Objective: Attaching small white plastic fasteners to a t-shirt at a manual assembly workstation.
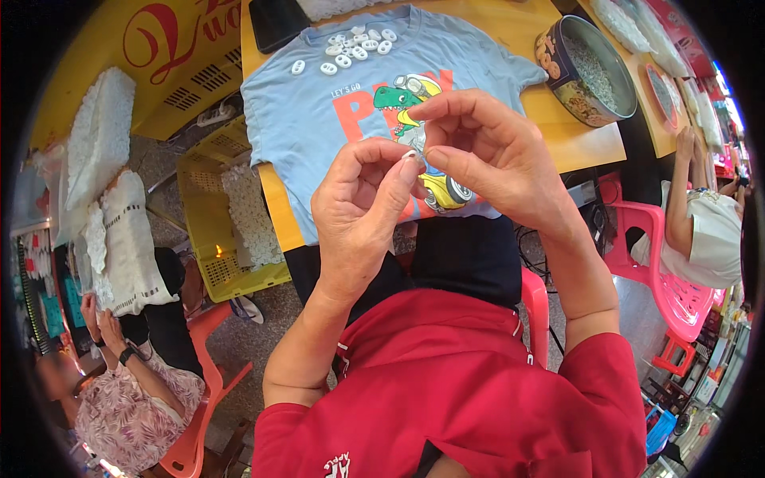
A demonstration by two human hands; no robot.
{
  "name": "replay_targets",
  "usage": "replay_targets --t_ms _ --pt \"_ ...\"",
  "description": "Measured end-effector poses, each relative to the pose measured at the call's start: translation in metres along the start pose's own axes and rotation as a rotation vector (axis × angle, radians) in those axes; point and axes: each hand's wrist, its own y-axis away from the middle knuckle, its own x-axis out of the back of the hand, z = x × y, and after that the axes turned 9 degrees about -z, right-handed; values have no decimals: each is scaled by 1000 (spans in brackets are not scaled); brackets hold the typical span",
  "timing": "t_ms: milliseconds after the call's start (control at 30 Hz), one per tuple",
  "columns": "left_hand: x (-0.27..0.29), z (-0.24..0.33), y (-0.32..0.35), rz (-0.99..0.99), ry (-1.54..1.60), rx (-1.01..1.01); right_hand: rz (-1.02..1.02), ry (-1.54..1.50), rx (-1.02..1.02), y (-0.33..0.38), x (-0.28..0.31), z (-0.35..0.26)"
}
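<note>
My left hand (362, 195) pinches a small white piece (411, 154) between thumb and forefinger; it looks like the oval pieces on the cloth, though the fingertips cover most of it. My right hand (494, 155) meets it from the other side, its thumb beside the piece and its forefinger curled above. What the right fingertips grip is too small to make out. Both hands are over a light blue printed T-shirt (307, 119) spread on the yellow table (510, 28). Several white oval pieces with dark holes (344, 60) lie loose near its collar.
A round tin (562, 72) of small shiny parts stands at the table's right. A dark flat object (275, 22) lies at the far left. Left of the table is a yellow crate (203, 199) holding white bags. Other people sit on both sides, on red and pink chairs (665, 263).
</note>
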Motion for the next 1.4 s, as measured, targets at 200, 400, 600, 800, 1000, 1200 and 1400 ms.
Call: replay_targets --t_ms 200,400,600,800,1000,1200,1400 --pt "0 1 0 17 -62 -7 -17 68 29 0 -1 -1" --pt "1 0 1 0 -75 -2 -13 127 37 0 -1 0" --pt "2 -11 -1 71 -126 46 32 170 -5 -1 -3 20" --pt "7 -13 -6 37 -70 125 92 -11 -86 1 0 24" --pt "9 -7 -8 48 -46 136 65 400 16 2 8 7" --pt "9 -3 -6 7 -38 145 50 614 150 -2 9 10" --pt "12 -6 -8 -2 203 270 57 668 198 -1 4 12"
